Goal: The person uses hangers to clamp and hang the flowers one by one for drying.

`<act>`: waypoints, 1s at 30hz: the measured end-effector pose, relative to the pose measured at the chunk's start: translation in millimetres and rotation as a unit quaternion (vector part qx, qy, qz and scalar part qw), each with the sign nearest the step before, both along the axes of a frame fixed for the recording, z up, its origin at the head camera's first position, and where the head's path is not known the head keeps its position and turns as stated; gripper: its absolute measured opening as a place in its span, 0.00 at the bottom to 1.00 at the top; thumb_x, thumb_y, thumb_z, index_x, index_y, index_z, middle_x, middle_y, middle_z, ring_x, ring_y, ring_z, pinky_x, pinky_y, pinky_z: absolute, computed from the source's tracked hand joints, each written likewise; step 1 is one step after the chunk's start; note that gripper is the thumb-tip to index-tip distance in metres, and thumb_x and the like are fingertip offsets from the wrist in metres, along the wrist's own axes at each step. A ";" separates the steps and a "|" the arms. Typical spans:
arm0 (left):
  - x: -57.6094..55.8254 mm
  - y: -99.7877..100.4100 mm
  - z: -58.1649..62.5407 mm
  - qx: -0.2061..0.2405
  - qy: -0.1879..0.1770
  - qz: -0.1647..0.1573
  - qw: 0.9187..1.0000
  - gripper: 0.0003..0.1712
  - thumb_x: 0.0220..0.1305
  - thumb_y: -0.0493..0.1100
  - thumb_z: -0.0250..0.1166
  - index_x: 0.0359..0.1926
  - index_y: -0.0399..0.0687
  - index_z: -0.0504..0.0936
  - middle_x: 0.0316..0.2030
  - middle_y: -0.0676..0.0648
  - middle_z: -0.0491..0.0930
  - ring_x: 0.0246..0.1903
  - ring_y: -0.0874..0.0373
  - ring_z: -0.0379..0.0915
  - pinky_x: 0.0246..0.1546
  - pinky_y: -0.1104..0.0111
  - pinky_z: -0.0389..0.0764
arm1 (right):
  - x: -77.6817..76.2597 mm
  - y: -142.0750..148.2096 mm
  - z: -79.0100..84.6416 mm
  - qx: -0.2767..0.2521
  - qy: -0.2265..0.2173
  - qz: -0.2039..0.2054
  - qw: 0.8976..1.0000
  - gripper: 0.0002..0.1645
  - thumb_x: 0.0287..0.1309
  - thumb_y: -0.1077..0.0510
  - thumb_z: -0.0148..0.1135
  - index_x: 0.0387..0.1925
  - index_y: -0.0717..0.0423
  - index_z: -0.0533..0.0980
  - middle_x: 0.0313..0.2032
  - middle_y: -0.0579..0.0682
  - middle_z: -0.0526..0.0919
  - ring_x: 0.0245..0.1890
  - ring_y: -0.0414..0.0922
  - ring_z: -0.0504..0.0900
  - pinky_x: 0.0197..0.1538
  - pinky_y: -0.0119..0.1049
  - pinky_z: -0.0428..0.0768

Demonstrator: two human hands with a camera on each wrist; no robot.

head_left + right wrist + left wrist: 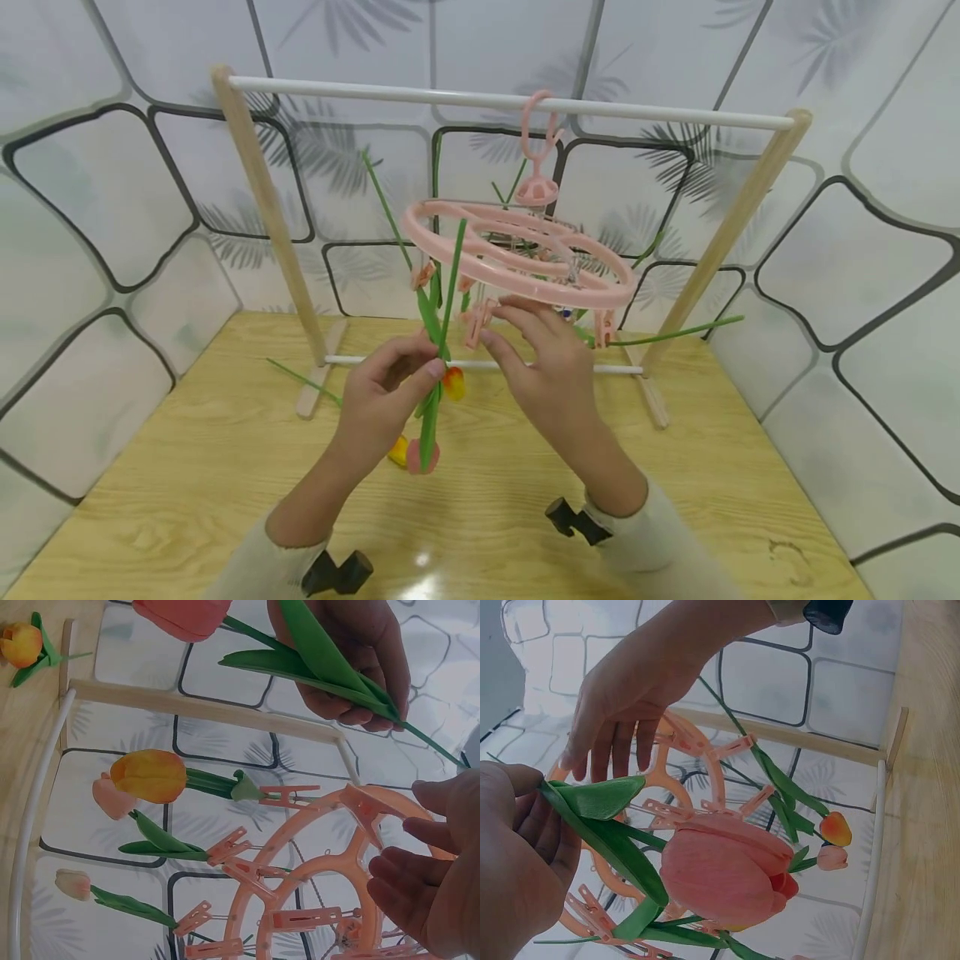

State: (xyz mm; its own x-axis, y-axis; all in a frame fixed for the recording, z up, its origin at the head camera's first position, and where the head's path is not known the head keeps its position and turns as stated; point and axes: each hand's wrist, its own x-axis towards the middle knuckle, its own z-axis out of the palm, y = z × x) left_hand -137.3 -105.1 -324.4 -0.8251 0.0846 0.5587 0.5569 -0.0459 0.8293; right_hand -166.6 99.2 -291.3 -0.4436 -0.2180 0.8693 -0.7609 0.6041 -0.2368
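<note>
My left hand pinches the green stem of an artificial tulip between thumb and fingers. Its pink bloom points down toward the table in the head view, with the stem rising above the hand. My right hand is just under the front rim of a round pink clip hanger, thumb and fingertips right beside a dangling pink clip. In the right wrist view its fingers are spread and loosely bent, with nothing between them. Other tulips, such as a yellow-orange tulip, hang bloom-down from the hanger's clips.
The hanger's hook sits over the white bar of a wooden-legged rack. A yellow tulip lies on the wooden table, partly behind my left hand in the head view. Patterned panels stand behind and at both sides.
</note>
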 end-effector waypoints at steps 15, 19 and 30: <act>0.6 0.4 2.1 0.007 0.011 -0.002 1.000 0.08 0.66 0.28 0.64 0.46 0.31 0.80 0.41 0.46 0.84 0.41 0.60 0.81 0.44 0.73 0.83 | -1.4 -8.0 4.0 -0.074 -0.136 0.036 0.987 0.14 0.64 0.53 0.69 0.43 0.60 0.82 0.51 0.54 0.87 0.49 0.46 0.86 0.46 0.37 0.86; 0.7 0.6 1.6 0.005 0.011 0.001 1.000 0.08 0.66 0.28 0.64 0.46 0.32 0.81 0.40 0.43 0.84 0.41 0.60 0.81 0.44 0.73 0.84 | -1.5 -9.3 2.2 -0.096 -0.152 0.055 0.982 0.11 0.65 0.56 0.69 0.41 0.61 0.82 0.50 0.54 0.86 0.49 0.45 0.85 0.47 0.34 0.86; 1.6 0.5 2.2 0.000 -0.001 0.000 1.000 0.08 0.67 0.30 0.65 0.46 0.33 0.81 0.40 0.53 0.84 0.42 0.59 0.82 0.44 0.72 0.84 | -2.9 -13.8 2.8 -0.132 -0.127 0.068 0.981 0.12 0.60 0.56 0.72 0.37 0.62 0.82 0.44 0.57 0.86 0.40 0.45 0.88 0.46 0.33 0.86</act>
State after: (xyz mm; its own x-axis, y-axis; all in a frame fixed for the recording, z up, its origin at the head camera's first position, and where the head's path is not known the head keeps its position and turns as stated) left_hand -135.7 -104.6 -322.2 -0.8261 0.0846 0.5572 0.5553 -0.0463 0.8303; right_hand -169.5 85.4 -288.5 -0.6353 -0.0732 0.7688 -0.7267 0.3934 -0.5631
